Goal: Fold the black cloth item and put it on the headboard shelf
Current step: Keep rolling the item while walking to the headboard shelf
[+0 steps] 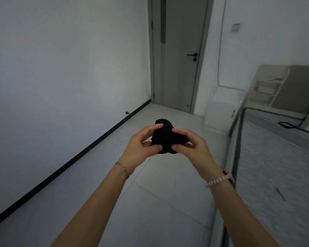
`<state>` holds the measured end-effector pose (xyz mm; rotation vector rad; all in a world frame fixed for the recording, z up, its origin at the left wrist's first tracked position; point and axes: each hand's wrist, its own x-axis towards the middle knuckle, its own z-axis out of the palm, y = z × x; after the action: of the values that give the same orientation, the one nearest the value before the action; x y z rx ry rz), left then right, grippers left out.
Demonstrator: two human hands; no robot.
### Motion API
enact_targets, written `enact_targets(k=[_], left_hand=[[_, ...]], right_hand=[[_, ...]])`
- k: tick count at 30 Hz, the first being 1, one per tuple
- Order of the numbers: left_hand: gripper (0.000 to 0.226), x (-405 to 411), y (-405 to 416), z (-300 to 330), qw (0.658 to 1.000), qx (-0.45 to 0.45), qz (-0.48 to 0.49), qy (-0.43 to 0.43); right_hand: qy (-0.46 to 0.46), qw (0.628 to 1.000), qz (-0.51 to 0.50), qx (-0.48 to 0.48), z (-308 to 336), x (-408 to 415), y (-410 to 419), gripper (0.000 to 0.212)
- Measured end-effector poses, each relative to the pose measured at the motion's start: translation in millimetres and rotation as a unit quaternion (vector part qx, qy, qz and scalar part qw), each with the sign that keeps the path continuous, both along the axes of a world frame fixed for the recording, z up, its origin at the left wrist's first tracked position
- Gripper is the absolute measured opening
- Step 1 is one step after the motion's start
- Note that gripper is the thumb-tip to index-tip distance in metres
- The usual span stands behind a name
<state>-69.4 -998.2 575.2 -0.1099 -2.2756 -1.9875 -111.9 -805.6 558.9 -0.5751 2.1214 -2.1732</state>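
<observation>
A small black cloth item is bunched into a compact wad in mid-air in front of me, above the tiled floor. My left hand pinches its left side with thumb and fingers. My right hand grips its right side the same way. The headboard shelf, pale with open compartments, stands at the far right behind the bed, well away from both hands.
A bare mattress with a metal frame fills the right side. A black cable and a white power strip lie on its far end. A closed grey door is straight ahead. A white wall runs along the left.
</observation>
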Motion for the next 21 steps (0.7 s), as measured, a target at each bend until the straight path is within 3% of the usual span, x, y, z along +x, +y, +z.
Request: enact_targets(k=[9, 21], left_hand=[[0.060, -219.7, -0.8, -1.3, 0.990, 0.010, -0.140, 0.011], [0.060, -475.5, 121.7, -12.7, 0.958, 0.012, -0.286, 0.002]], right_hand=[[0.004, 0.987, -0.158, -0.007, 5.3, -156.5, -2.6, 0.045], [0.003, 0.953, -0.301, 0.013, -2.1, -358.8, 109.4, 0.045]])
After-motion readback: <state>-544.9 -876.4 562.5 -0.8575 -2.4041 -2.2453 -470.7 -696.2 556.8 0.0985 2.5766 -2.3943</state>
